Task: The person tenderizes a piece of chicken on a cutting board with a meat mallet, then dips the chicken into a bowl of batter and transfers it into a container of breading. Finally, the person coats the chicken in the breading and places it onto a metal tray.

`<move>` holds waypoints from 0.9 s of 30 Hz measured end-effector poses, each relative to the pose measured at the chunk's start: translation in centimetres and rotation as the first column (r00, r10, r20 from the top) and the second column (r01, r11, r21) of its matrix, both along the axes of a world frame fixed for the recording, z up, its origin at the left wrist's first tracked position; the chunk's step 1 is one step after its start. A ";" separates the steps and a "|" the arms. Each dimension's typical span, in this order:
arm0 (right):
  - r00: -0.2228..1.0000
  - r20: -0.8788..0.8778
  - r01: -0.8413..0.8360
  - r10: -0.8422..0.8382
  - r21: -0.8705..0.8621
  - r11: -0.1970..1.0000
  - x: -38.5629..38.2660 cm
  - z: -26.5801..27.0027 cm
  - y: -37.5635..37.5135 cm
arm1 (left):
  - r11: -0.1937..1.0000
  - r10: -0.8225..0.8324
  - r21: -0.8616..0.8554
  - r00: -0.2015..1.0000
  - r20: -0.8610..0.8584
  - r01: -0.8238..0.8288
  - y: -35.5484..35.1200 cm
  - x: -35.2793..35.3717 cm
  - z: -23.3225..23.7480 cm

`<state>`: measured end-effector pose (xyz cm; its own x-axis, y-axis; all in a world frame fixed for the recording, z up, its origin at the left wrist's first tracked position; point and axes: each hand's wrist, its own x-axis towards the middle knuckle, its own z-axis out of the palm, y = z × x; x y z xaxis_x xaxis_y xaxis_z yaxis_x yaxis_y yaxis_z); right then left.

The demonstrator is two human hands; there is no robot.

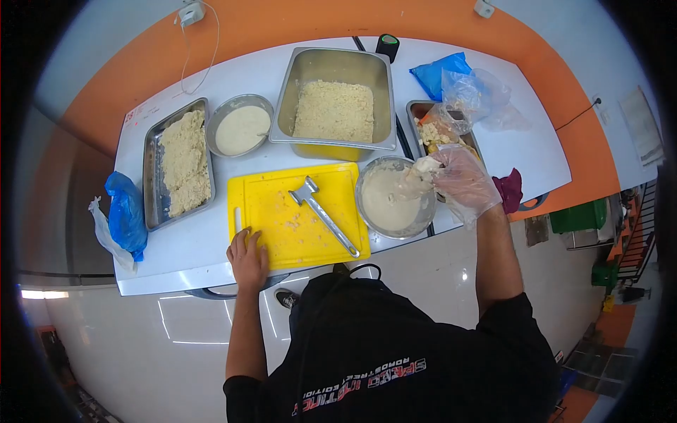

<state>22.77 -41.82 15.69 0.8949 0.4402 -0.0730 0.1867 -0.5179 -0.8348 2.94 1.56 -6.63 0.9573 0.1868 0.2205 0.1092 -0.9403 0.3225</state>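
My left hand [248, 259] is bare and lies flat on the near-left corner of a yellow cutting board [257, 194], fingers stretched out. A metal meat mallet [326, 217] rests on the board among small pinkish scraps. My right hand [467, 182] wears a clear plastic glove smeared with batter. Its fingers close on a batter-coated piece of food [422, 171] above the right side of a metal bowl of pale batter [391, 204]. Just behind that hand, a small metal tray [417, 109] holds pale and orange pieces, partly hidden by the glove.
A deep steel pan [281, 106] with crumbly coating stands at the back middle. To its left are another batter bowl [210, 127] and a long tray [149, 151] of coated food. Plastic bags [125, 215] lie at the left edge, a blue bag [441, 72] at the back right.
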 end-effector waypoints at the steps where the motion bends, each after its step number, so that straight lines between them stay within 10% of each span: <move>1: 1.000 0.010 -0.002 0.003 -0.069 0.998 0.1 -0.2 -0.1 | 1.000 0.016 -0.008 1.000 -0.014 -0.016 -0.2 0.1 0.1; 27: 0.992 0.122 0.041 -0.029 -0.101 0.994 -0.9 -1.9 0.5 | 0.974 0.218 0.061 0.975 0.033 -0.220 0.4 -0.4 -1.0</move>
<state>21.84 -41.34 13.79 0.9147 0.4041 -0.0075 0.2624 -0.6078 -0.7495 2.53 1.93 -7.66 0.8887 0.3758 0.2627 0.3070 -0.9132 0.2678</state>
